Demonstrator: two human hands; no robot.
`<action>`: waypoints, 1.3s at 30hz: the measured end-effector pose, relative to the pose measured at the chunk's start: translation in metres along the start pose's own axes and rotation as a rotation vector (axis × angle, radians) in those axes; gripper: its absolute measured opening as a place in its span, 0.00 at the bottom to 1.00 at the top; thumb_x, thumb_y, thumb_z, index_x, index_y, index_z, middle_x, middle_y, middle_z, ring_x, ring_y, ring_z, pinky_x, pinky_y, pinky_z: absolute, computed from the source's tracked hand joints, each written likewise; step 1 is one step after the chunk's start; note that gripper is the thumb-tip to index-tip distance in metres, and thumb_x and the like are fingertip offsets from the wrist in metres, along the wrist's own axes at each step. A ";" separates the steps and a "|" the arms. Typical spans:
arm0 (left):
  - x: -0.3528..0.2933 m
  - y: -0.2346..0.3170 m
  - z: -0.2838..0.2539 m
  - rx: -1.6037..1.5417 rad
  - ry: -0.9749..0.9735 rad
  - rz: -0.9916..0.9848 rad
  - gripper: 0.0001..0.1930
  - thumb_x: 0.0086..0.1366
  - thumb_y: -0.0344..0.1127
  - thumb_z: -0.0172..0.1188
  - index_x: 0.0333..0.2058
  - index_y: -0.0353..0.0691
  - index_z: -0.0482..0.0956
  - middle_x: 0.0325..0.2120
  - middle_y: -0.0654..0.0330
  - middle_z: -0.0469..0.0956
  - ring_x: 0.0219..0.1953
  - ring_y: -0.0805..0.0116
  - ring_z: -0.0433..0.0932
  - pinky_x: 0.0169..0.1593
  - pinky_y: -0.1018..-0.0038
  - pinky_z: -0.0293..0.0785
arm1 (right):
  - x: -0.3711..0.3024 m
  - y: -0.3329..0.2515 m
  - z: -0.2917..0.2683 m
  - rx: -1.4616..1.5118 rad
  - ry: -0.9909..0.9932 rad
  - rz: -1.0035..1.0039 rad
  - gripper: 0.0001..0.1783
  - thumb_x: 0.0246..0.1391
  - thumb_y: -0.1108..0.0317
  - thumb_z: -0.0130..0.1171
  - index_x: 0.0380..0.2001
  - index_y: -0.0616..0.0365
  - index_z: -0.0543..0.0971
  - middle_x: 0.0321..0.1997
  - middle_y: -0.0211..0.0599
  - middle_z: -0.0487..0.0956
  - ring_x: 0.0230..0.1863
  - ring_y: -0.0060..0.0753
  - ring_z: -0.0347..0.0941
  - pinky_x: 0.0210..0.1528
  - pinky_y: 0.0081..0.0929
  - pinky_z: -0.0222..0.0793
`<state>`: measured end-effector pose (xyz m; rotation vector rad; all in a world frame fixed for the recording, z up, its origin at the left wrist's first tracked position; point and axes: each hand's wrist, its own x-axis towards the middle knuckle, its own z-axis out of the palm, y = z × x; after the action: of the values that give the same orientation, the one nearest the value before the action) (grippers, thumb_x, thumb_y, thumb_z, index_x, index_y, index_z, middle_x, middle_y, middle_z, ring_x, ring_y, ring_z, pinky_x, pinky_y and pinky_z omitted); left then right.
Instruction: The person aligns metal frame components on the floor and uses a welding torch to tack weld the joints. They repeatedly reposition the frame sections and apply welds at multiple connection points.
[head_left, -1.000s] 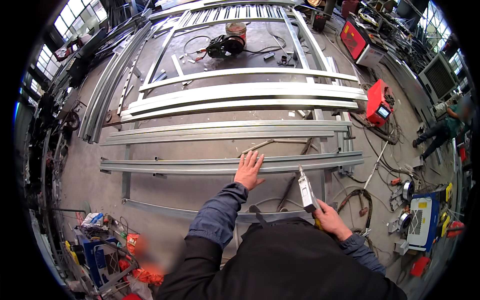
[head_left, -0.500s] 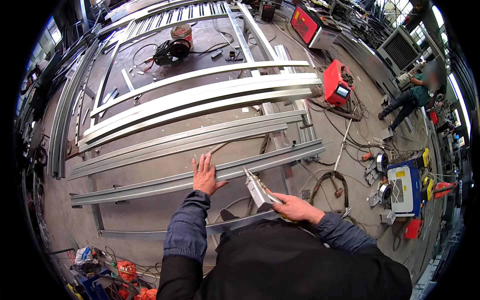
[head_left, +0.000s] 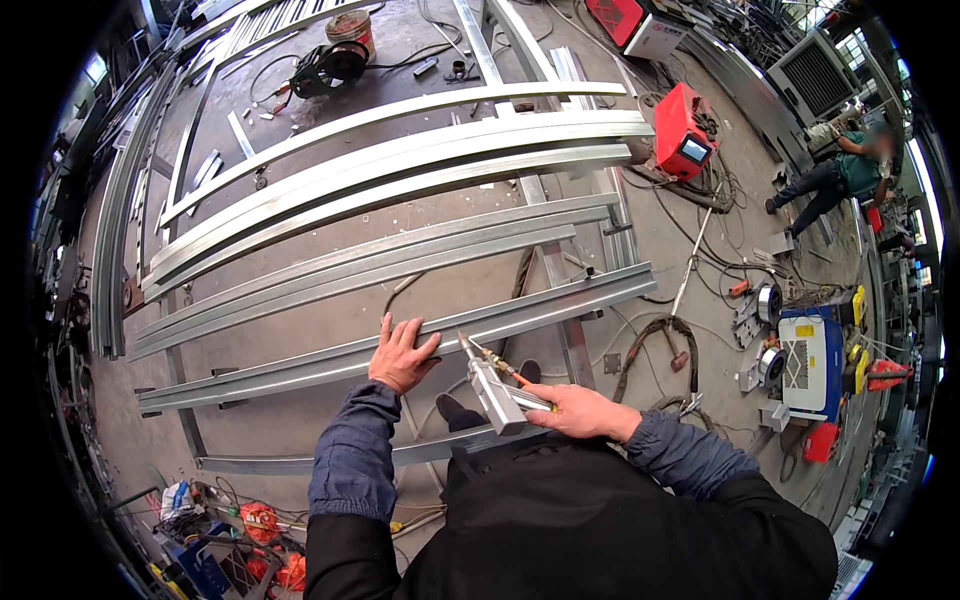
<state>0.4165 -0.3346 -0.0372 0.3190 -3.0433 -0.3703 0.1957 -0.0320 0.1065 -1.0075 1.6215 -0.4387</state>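
Note:
My left hand (head_left: 400, 358) lies over the nearest long galvanized steel channel (head_left: 520, 308), its fingers a little apart and resting across the upper edge. In my right hand (head_left: 583, 410) is a welding torch (head_left: 495, 395) with a boxy grey body and a slim pointed nozzle. The nozzle tip is close to the channel's near side, just right of my left hand; whether it touches I cannot tell. Short dark brackets stick out along the channel near its left end. Beneath it, a steel frame member (head_left: 300, 464) runs across close to my feet.
More steel profiles (head_left: 400, 186) lie across the frame beyond. A red machine with a screen (head_left: 686, 132) stands at the far right, a blue-and-white one (head_left: 812, 365) at the right. Cables and a hammer (head_left: 679, 361) lie on the floor. A person (head_left: 845, 175) is at the right.
The torch and my right hand have moved left, bringing the nozzle closer to my left hand. My left hand has shifted slightly left and its fingers are more bent. The view has tilted down a little.

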 end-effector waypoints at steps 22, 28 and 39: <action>0.008 -0.007 0.007 -0.127 0.032 -0.041 0.41 0.55 0.49 0.79 0.65 0.43 0.73 0.62 0.51 0.74 0.66 0.51 0.73 0.79 0.49 0.58 | 0.015 -0.002 -0.023 -0.032 -0.034 0.040 0.35 0.71 0.39 0.57 0.73 0.46 0.72 0.51 0.58 0.81 0.56 0.63 0.78 0.59 0.50 0.73; 0.009 -0.007 0.011 -0.133 0.045 -0.079 0.51 0.53 0.50 0.81 0.69 0.33 0.66 0.60 0.51 0.77 0.66 0.52 0.74 0.82 0.50 0.54 | 0.017 0.001 -0.025 -0.050 -0.051 0.066 0.35 0.71 0.40 0.58 0.73 0.46 0.72 0.53 0.58 0.81 0.57 0.63 0.78 0.61 0.50 0.73; 0.009 -0.003 0.006 -0.114 0.055 -0.102 0.53 0.50 0.47 0.83 0.71 0.35 0.64 0.59 0.51 0.78 0.66 0.53 0.75 0.82 0.51 0.52 | 0.014 -0.007 -0.031 -0.037 -0.071 0.077 0.35 0.72 0.37 0.56 0.72 0.45 0.73 0.52 0.59 0.81 0.57 0.64 0.77 0.59 0.51 0.73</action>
<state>0.4073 -0.3381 -0.0439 0.4695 -2.9443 -0.5299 0.1692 -0.0544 0.1131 -0.9739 1.6040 -0.3190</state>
